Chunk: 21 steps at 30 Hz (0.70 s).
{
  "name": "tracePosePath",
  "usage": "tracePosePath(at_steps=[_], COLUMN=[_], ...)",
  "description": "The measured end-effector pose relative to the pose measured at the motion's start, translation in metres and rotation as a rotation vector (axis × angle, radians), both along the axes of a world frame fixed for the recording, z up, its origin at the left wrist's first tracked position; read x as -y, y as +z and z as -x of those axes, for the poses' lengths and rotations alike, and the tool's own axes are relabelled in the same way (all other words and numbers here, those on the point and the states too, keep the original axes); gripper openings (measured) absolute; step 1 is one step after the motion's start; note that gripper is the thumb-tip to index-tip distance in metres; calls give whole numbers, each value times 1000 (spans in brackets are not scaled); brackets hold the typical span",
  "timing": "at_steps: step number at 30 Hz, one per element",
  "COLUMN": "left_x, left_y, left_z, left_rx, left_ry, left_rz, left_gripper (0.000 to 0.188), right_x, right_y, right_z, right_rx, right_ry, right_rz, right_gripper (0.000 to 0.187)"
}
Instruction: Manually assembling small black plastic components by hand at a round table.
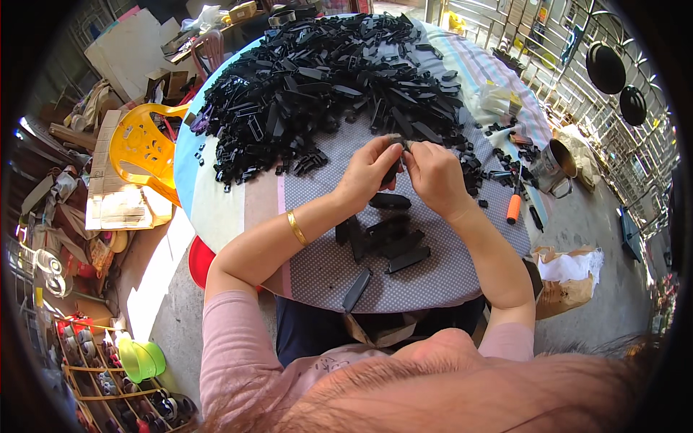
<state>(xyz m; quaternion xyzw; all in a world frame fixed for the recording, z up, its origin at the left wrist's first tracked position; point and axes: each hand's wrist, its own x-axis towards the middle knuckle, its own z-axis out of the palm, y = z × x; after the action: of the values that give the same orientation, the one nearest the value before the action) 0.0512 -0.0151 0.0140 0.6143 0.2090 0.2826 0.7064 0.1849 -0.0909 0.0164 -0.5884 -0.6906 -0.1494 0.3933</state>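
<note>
Both my hands meet over the middle of the round table. My left hand is closed around a long black plastic piece, part of which shows below the fingers. My right hand is pinched at the upper end of that piece; whether a second small part sits between its fingertips is hidden. Just below the hands lies a loose group of similar black plastic pieces, several of them overlapping. One piece rests apart, nearer the table's front edge. Beyond my hands a big heap of black plastic parts spreads over the far side.
An orange-handled screwdriver lies at the right, near a metal mug and scattered small black parts. A yellow plastic chair stands left of the table. On the floor at the right is a brown paper bag.
</note>
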Motion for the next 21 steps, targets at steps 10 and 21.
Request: tracePosePath(at_steps=[10, 21], left_x=[-5, 12], left_y=[6, 9], left_z=[6, 3], left_rx=[-262, -181], left_ry=[109, 245], left_rz=[-483, -675], left_gripper=[29, 22], right_x=[1, 9], right_y=[0, 8], right_z=[-6, 6], right_rx=[245, 122], right_ry=[34, 47], right_rz=[155, 57], right_gripper=[12, 11])
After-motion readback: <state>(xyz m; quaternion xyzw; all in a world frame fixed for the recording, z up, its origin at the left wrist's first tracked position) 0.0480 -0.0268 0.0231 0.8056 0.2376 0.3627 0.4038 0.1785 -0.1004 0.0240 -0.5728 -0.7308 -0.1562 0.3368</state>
